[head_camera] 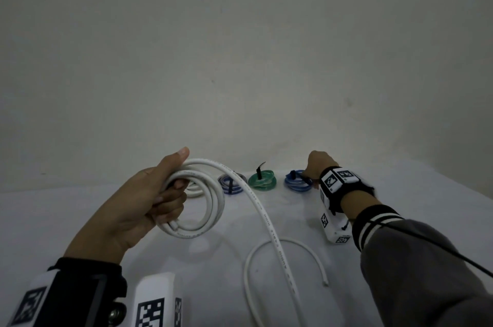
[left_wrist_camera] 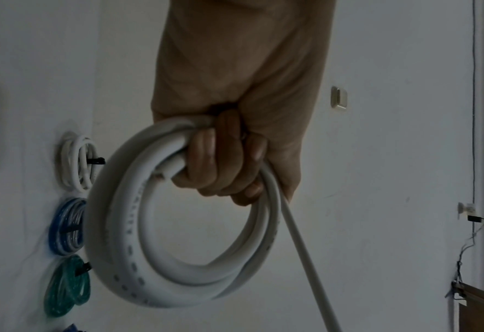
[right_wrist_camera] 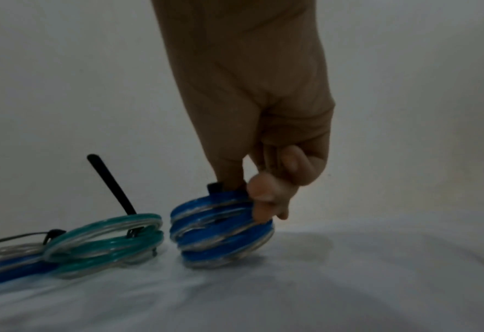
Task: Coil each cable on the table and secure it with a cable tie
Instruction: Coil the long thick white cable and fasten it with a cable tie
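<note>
The left hand (head_camera: 138, 201) sits closest, fingers curled tight through a thick white cable (head_camera: 202, 209), clamping the finished turns together so they cannot spring apart. The cable's loose tail (head_camera: 269, 225) drops from the thumb to the white table (head_camera: 80, 220) and loops round to a free end (head_camera: 326, 283), so the winding looks only partly done. At the far edge, the right hand (head_camera: 317, 164) pinches the top of a blue coil (right_wrist_camera: 220, 229) between thumb and fingertips (right_wrist_camera: 263, 197), tipping it on its rim beside a green coil (right_wrist_camera: 107, 238) (probably parking it in the row of bound coils). Black ties (right_wrist_camera: 112, 184) already cinch the green and blue coils, and another blue coil (head_camera: 230, 184) and a small white one (left_wrist_camera: 77, 161) wait alongside.
</note>
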